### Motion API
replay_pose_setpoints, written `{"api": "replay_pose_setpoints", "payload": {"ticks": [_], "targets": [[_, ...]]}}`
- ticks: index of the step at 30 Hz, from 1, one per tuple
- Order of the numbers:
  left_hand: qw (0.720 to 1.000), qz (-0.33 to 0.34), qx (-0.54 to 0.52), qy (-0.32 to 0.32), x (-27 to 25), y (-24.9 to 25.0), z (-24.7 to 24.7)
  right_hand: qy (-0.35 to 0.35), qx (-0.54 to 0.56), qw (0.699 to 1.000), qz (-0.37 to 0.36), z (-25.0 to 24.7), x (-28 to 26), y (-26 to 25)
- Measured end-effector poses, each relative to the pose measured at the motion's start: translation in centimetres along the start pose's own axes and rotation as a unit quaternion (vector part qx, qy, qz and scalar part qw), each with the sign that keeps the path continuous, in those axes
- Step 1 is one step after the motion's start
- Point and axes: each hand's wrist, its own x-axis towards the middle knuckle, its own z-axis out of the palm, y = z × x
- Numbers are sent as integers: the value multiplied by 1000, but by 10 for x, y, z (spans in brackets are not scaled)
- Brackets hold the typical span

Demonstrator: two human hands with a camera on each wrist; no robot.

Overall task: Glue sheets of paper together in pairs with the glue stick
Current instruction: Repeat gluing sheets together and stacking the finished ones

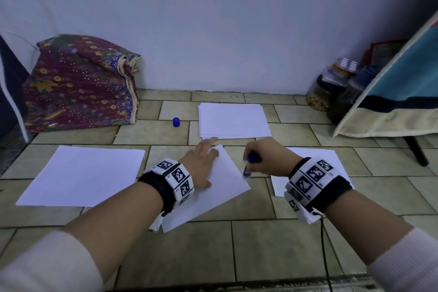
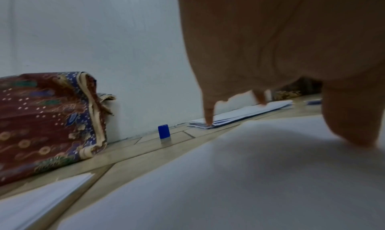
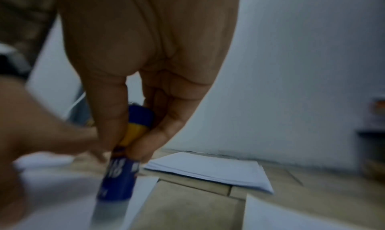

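Left hand (image 1: 201,163) lay flat pinning the thin, floppy sheet (image 1: 220,187) on the near floor, right hand (image 1: 265,159) clenched round the glue stick (image 1: 248,166) at its right edge; best held mid-barrel.

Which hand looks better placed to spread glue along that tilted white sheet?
Right. The right hand already grips the blue uncapped glue stick, tip down at the tilted white paper sheet's edge. The left hand lies flat on the sheet, steadying it.
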Motion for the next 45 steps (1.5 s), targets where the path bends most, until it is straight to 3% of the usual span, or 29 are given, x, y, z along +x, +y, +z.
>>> {"api": "replay_pose_setpoints", "payload": {"ticks": [2, 4, 8, 12, 16, 19, 23, 26, 37, 45], "targets": [[997, 66, -17, -21, -3, 4, -2, 57, 90, 994, 36, -4, 5, 2], [994, 82, 1, -72, -5, 5, -5, 80, 168, 980, 66, -3, 10, 2], [995, 39, 51, -80, -11, -3, -11, 100, 226, 964, 95, 6, 22, 2], [998, -21, 39, -43, -16, -16, -6, 106, 240, 958, 119, 15, 37, -1], [998, -29, -38, -35, -18, -22, 2, 116, 225, 961, 108, 22, 52, -9], [998, -36, -3, -54, -16, -20, 0, 129, 206, 966, 89, 25, 64, -15], [994, -100, -21, -39, -13, -16, -1, 127, 176, 975, 52, 27, 77, -29], [994, -104, -19, -26, -13, -14, -2, 132, 165, 977, 36, 26, 89, -41], [990, -105, -28, -87, -3, -19, 1, 16, -25, 999, 31, 15, 114, -59], [992, -100, -28, -77, -7, -16, 2, -7, -79, 997, -3, 9, 97, -54]]}}
